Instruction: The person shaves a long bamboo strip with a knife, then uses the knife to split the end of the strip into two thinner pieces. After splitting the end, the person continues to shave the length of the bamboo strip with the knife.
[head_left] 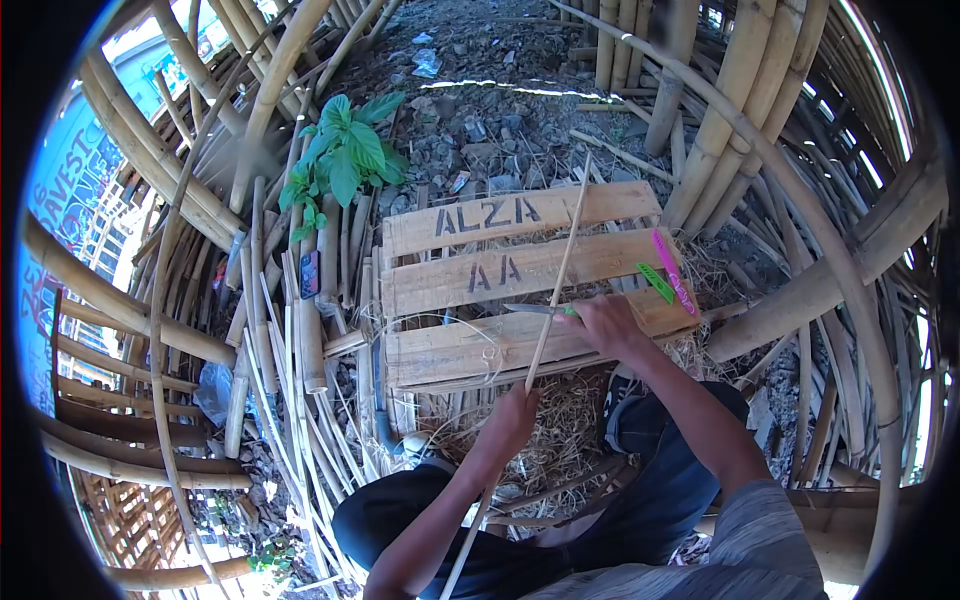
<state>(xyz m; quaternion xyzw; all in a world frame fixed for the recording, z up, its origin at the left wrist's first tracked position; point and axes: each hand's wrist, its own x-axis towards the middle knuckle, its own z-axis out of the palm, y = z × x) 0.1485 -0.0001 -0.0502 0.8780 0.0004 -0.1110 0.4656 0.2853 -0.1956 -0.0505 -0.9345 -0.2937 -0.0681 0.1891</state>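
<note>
My left hand [508,428] is closed around a long thin bamboo strip [560,280], which slants up across a slatted wooden crate [440,355]. In my right hand [605,328] is a knife [532,309] with a green handle, its blade pointing left and crossing the strip. Stencilled letters mark the crate's upper slats. On the crate's right side, near my right hand, lie a green knife sheath-like piece [655,283] and a pink piece [673,272] with dark lettering. Pale shavings [560,430] cover the ground between my legs.
Cut bamboo strips [285,400] lie in a bundle to the left, with a phone [310,274] on the poles there. A leafy plant [345,150] grows beyond the crate. Thick bamboo poles [735,110] stand at the right, and a bent pole [800,190] arches over that side.
</note>
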